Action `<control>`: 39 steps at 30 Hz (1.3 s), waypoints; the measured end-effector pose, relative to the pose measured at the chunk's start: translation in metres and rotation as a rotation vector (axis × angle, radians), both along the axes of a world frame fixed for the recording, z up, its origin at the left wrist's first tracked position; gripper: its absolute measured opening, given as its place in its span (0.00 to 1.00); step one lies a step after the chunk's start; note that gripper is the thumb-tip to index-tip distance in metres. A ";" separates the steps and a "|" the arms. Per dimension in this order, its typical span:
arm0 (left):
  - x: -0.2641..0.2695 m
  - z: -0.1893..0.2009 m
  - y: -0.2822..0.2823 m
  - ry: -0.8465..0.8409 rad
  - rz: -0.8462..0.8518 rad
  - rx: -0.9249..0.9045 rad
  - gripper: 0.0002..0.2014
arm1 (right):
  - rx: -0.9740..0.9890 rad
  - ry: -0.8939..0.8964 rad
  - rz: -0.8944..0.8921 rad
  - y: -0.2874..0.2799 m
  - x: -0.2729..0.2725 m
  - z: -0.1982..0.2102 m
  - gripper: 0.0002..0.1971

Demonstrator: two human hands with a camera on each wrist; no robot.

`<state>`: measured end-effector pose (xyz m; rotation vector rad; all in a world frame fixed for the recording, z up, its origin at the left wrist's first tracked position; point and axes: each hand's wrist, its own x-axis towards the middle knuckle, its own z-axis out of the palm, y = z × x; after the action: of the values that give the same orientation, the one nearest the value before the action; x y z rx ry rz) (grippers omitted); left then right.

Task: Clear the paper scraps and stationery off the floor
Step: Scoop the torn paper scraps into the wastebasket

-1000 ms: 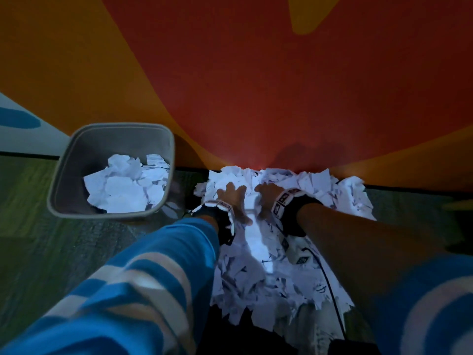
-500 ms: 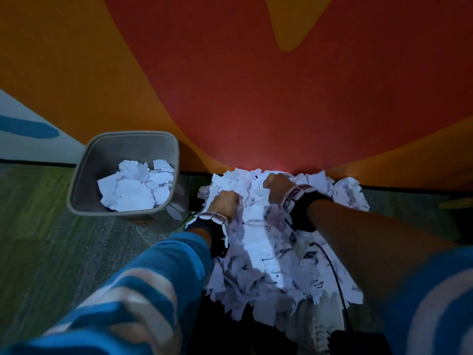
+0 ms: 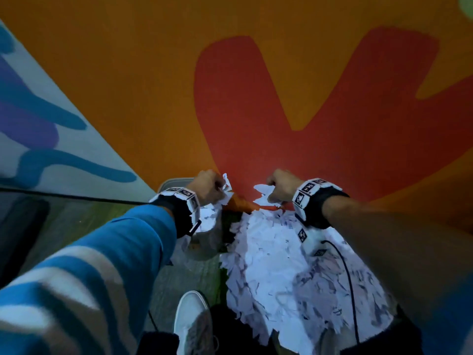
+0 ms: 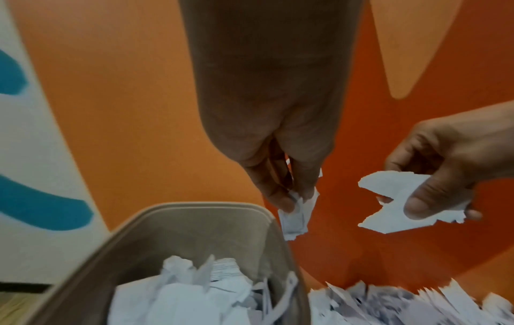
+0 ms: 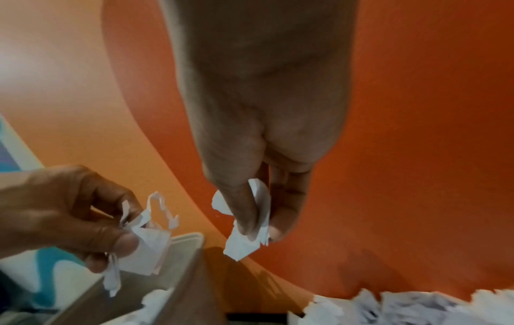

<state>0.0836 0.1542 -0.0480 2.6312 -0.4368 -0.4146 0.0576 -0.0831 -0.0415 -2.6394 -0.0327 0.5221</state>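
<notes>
Head view, nearest the body: a white shoe [image 3: 190, 321] stands on the floor [image 3: 179, 275], just left of a wide heap of torn white paper scraps [image 3: 281, 267] that spreads from near the feet up to the base of the wall. A black cable [image 3: 350, 285] runs across the right part of the heap. A blue-and-white striped sleeve [image 3: 102, 265] covers the left forearm; the right forearm [image 3: 399, 242] is bare. Both wrists carry black bands with white marker tiles.

Further out, both hands are raised above the heap, near each other but apart. Left hand [image 3: 207, 188]: grip clenched on a crumpled scrap [image 4: 296, 217], pinched between thumb and fingertips, hanging at the rim of the bin. Right hand [image 3: 282, 185]: grip clenched on a torn flat scrap [image 4: 411, 204], held between thumb and fingers, over the gap between bin and heap. Right wrist view confirms thumb pressed onto that paper [image 5: 250, 230].

Grey bin [image 4: 194, 211]: stands on the floor just left of the heap, directly below the left hand, already partly filled with white paper scraps. Mostly hidden behind the left wrist in head view.

Farthest: the wall [image 3: 307, 111], painted in orange and red shapes, with a pale panel bearing blue and purple marks at left. No stationery discernible; light is dim and heap details are blurred.
</notes>
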 end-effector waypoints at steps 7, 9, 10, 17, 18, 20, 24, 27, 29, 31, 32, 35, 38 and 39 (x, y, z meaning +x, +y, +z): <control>-0.018 0.010 0.075 -0.063 0.300 0.042 0.09 | 0.147 -0.012 0.024 0.096 0.007 0.015 0.16; -0.021 0.007 0.087 -0.048 0.363 0.045 0.12 | 0.188 -0.001 0.014 0.122 0.009 0.012 0.08; -0.022 0.005 0.092 -0.040 0.375 0.039 0.13 | 0.203 0.003 0.012 0.133 0.011 0.010 0.09; -0.023 -0.008 0.102 -0.029 0.364 0.033 0.10 | 0.242 0.026 0.017 0.170 0.012 0.003 0.28; -0.023 -0.010 0.103 -0.027 0.371 0.030 0.12 | 0.242 0.040 0.025 0.170 0.013 0.004 0.28; -0.023 -0.012 0.102 -0.025 0.370 0.042 0.15 | 0.230 0.067 0.037 0.167 0.014 0.006 0.27; -0.021 -0.012 0.097 -0.042 0.344 0.042 0.14 | 0.214 0.110 0.065 0.149 0.012 0.012 0.20; -0.023 -0.005 0.089 -0.050 0.305 0.015 0.13 | 0.172 0.115 0.108 0.130 0.009 0.015 0.14; -0.023 0.003 0.080 -0.072 0.268 -0.024 0.12 | 0.146 0.141 0.122 0.113 0.006 0.014 0.11; -0.024 0.013 0.061 -0.090 0.231 -0.077 0.12 | 0.133 0.189 0.098 0.089 0.002 0.009 0.08; -0.024 0.017 0.049 -0.086 0.210 -0.106 0.12 | 0.131 0.216 0.076 0.075 -0.002 0.004 0.07; -0.032 0.014 0.003 -0.024 0.140 -0.152 0.09 | 0.120 0.271 0.016 0.037 -0.015 -0.009 0.04; -0.046 -0.014 -0.048 0.075 -0.021 -0.081 0.10 | 0.106 0.298 -0.034 0.006 -0.023 -0.029 0.06; -0.050 -0.025 -0.063 0.124 -0.103 -0.022 0.11 | 0.091 0.304 -0.040 -0.002 -0.026 -0.038 0.08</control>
<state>0.0336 0.0907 -0.0731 2.5522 -0.5341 -0.5986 0.0318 -0.0855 -0.0799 -2.4403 0.0885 0.8797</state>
